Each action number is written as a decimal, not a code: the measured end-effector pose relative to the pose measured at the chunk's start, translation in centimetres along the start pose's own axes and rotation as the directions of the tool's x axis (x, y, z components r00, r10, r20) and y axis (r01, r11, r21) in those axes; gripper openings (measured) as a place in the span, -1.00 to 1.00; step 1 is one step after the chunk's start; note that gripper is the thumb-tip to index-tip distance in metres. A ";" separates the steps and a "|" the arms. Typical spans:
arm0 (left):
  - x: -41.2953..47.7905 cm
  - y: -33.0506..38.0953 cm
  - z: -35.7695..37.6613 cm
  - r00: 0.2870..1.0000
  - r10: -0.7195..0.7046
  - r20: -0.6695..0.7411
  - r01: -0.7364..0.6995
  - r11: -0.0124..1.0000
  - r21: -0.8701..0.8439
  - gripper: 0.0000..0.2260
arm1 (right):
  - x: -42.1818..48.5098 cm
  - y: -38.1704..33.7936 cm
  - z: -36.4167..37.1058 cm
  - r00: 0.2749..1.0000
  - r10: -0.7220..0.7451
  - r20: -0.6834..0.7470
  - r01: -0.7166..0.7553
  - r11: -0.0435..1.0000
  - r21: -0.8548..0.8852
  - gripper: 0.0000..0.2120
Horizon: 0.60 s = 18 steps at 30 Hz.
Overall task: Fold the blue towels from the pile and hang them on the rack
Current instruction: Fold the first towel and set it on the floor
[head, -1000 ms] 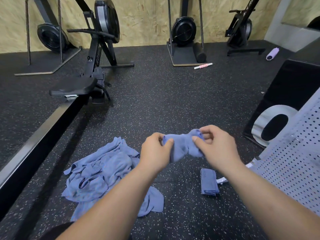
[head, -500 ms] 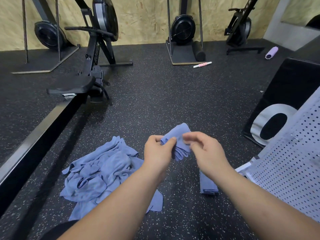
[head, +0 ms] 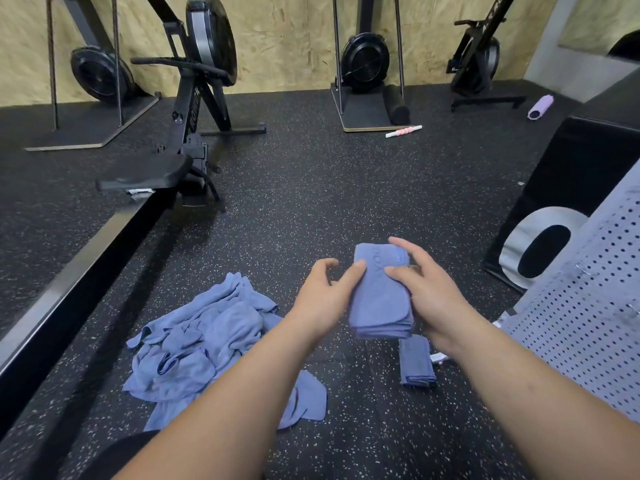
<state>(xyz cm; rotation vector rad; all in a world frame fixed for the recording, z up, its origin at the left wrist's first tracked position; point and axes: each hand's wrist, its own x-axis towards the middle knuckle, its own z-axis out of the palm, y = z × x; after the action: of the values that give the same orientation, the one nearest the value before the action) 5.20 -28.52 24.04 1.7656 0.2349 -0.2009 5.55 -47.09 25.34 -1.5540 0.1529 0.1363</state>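
Note:
A folded blue towel [head: 379, 299] sits in the air between my two hands as a compact layered rectangle. My left hand [head: 323, 296] holds its left edge with the thumb on top, index finger lifted free. My right hand [head: 429, 292] grips the right side, thumb on the upper face and fingers curled round the far edge. The crumpled pile of blue towels [head: 207, 344] lies on the floor to the lower left. A second folded blue towel [head: 415, 362] lies on the floor under my right wrist. The grey perforated rack panel [head: 588, 313] stands at the right edge.
A rowing machine's long black rail [head: 79, 285] and seat [head: 145, 174] run along the left. A black box with a white ring mark [head: 571, 188] stands to the right, behind the rack. A pink-and-white stick [head: 403, 131] and a purple roller [head: 540, 106] lie far back.
The towel went from a loose bunch pinched between my hands to a flat folded rectangle. Both hands shifted slightly right and spread along its sides.

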 end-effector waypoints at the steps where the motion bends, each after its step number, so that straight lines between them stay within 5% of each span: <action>1: 0.1 -0.2 0.1 0.999 0.030 0.029 -0.029 0.999 -0.020 -0.36 | -0.2 -0.1 0.1 1.000 -0.008 0.027 0.008 1.000 -0.029 -0.54; 5: 0.5 -1.0 1.0 0.990 0.140 -0.034 -0.142 0.987 -0.078 -0.58 | -1.1 0.2 0.1 0.994 0.012 0.113 -0.009 1.000 -0.026 -0.46; 11: 0.4 -2.7 2.4 0.984 0.130 -0.123 -0.138 0.989 -0.053 -0.55 | -2.4 1.6 -1.0 0.982 0.051 0.182 -0.024 0.989 -0.149 -0.27; 18: -1.0 -6.0 5.0 0.987 -0.029 0.157 0.040 0.997 -0.066 -0.42 | -2.3 5.4 -4.3 0.997 0.045 0.061 -0.025 0.957 -0.288 -0.40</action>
<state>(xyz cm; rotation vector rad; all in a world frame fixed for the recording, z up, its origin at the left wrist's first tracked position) 2.65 -32.27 17.66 1.6693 0.1576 -0.3508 2.21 -51.28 20.45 -1.8345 0.1111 0.2474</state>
